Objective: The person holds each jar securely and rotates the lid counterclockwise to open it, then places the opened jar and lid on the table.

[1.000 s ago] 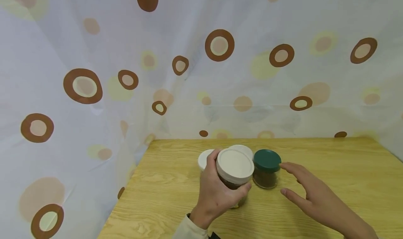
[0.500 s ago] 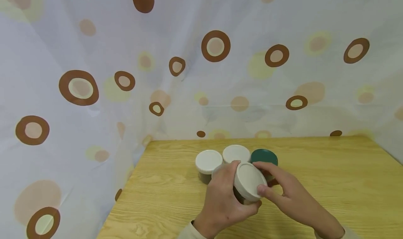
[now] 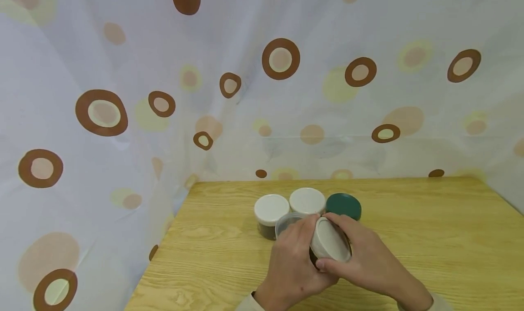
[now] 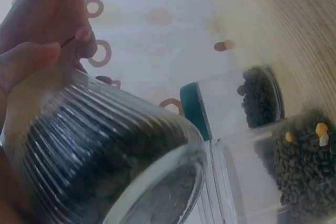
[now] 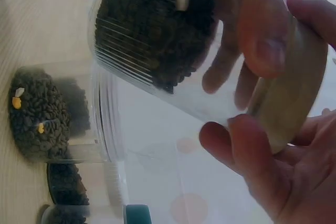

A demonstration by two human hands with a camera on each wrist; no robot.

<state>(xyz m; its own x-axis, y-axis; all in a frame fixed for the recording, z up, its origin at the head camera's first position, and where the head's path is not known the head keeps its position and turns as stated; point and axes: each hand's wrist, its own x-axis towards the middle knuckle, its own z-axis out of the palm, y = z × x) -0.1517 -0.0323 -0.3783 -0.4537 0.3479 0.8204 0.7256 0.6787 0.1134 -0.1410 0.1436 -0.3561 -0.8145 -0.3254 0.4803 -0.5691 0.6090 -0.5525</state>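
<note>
Ribbed jar (image 5: pixel 152 35) | tilted | between left hand (image 3: pixel 292 261), gripping body (image 4: pixel 100 150), and right hand (image 3: pixel 366 256), gripping lid (image 3: pixel 330 242)

Left grip (image 3: pixel 291 262), right grip (image 3: pixel 366 257), both curled

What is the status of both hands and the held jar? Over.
Left hand grips tilted jar; right hand grips its white lid. Lid on. Four other jars close beyond hands.
</note>
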